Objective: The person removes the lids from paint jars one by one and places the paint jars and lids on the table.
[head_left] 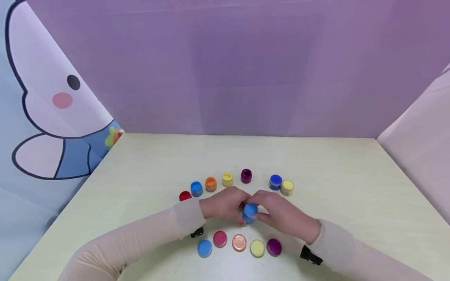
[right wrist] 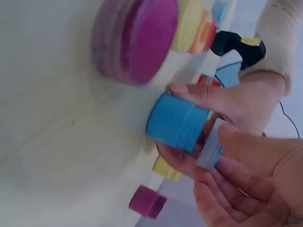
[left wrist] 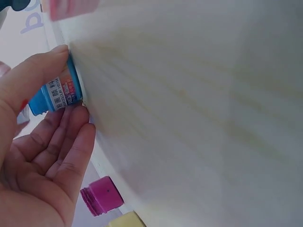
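Note:
My left hand (head_left: 226, 203) grips a small blue paint jar (right wrist: 173, 122) on the table, thumb on one side and fingers on the other. In the left wrist view, its printed label shows between thumb and fingers. My right hand (head_left: 283, 214) pinches the blue lid (right wrist: 211, 144) between thumb and fingers. In the right wrist view, a gap shows between this lid and the jar's threaded neck. From the head view, the lid overlaps the jar's top.
Beyond my hands stand uncapped paint jars: red (head_left: 185, 196), blue (head_left: 196, 189), orange (head_left: 211, 184), yellow (head_left: 227, 179) and purple (head_left: 246, 176). Capped dark blue (head_left: 275, 182) and yellow (head_left: 287, 187) jars stand at right. Several lids, including a purple lid (head_left: 274, 247), lie nearer me.

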Demonstrator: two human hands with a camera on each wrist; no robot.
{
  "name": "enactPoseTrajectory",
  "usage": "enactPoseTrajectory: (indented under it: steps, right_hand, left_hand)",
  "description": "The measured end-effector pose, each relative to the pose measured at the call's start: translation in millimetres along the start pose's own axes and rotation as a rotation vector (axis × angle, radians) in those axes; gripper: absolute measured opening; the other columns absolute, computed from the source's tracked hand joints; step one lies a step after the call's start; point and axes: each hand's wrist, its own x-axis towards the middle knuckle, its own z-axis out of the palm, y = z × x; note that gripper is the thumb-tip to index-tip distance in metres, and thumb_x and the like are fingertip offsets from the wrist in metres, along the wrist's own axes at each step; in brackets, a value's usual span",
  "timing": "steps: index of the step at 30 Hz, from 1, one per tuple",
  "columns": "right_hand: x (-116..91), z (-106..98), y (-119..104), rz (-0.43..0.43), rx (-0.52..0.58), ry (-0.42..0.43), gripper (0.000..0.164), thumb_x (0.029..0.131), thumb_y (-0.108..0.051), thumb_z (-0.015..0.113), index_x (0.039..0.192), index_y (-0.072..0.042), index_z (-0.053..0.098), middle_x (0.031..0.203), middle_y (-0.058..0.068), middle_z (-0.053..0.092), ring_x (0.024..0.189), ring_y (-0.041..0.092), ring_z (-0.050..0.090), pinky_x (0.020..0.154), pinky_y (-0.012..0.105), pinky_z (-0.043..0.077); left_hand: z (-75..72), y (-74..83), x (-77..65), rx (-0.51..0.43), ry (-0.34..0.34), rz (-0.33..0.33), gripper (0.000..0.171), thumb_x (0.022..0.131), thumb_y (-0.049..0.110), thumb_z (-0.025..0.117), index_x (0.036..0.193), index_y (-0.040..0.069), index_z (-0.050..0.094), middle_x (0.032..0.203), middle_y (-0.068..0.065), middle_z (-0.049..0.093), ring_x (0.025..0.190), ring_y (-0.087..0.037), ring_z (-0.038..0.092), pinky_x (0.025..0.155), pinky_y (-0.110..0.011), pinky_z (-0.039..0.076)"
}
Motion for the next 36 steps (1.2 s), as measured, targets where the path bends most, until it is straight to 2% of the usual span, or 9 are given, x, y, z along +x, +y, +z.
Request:
enactPoseTrajectory:
  steps: [7,17,21,29,36]
  right_hand:
    - [-18.5,-15.5,8.2,0.171,-0.037,-0.076,0.022,0.074,-0.012,0.071,0.090,-0.012,0.058,0.083,-0.008,0.054,0.077,0.013,0.052,0.070,0.030,0.047]
    - [-43.8,-28.3,8.0,0.386,-0.047,-0.285,0.028,0.066,-0.009,0.074,0.082,-0.013,0.051,0.071,-0.003,0.048,0.066,0.016,0.044,0.059,0.031,0.041]
    - [-53.6,-26.6,8.6,0.389,-0.061,-0.341,0.030,0.064,-0.006,0.074,0.078,-0.014,0.048,0.069,-0.002,0.046,0.063,0.015,0.042,0.057,0.030,0.038]
    - [-63.0,-21.5,16.0,0.250,-0.079,-0.363,0.032,0.061,-0.004,0.070,0.075,-0.018,0.045,0.067,-0.008,0.039,0.061,0.008,0.038,0.055,0.025,0.035]
    - [-63.9,-17.2,15.9,0.292,-0.061,-0.394,0.034,0.063,-0.006,0.075,0.075,-0.019,0.045,0.066,-0.007,0.040,0.061,0.008,0.040,0.056,0.026,0.036]
  left_hand:
    - [0.8,-0.3,1.3,0.023,-0.015,-0.023,0.027,0.070,0.022,0.078,0.091,0.019,0.062,0.076,0.015,0.055,0.072,-0.005,0.050,0.067,-0.016,0.042]
    - [0.9,0.6,0.4,0.054,-0.011,-0.034,0.024,0.070,0.022,0.078,0.087,0.021,0.060,0.074,0.014,0.054,0.072,-0.005,0.048,0.066,-0.017,0.041]
    - [1.1,1.0,0.5,0.055,-0.011,-0.029,0.024,0.070,0.022,0.078,0.087,0.020,0.060,0.074,0.014,0.054,0.072,-0.005,0.048,0.066,-0.017,0.041]
    - [0.7,1.7,1.0,0.059,-0.010,-0.018,0.024,0.070,0.022,0.078,0.085,0.021,0.059,0.074,0.014,0.054,0.071,-0.005,0.048,0.066,-0.017,0.041]
    - [-1.6,3.8,1.9,0.072,-0.038,-0.037,0.025,0.070,0.023,0.078,0.087,0.020,0.059,0.074,0.013,0.055,0.072,-0.005,0.048,0.066,-0.017,0.041]
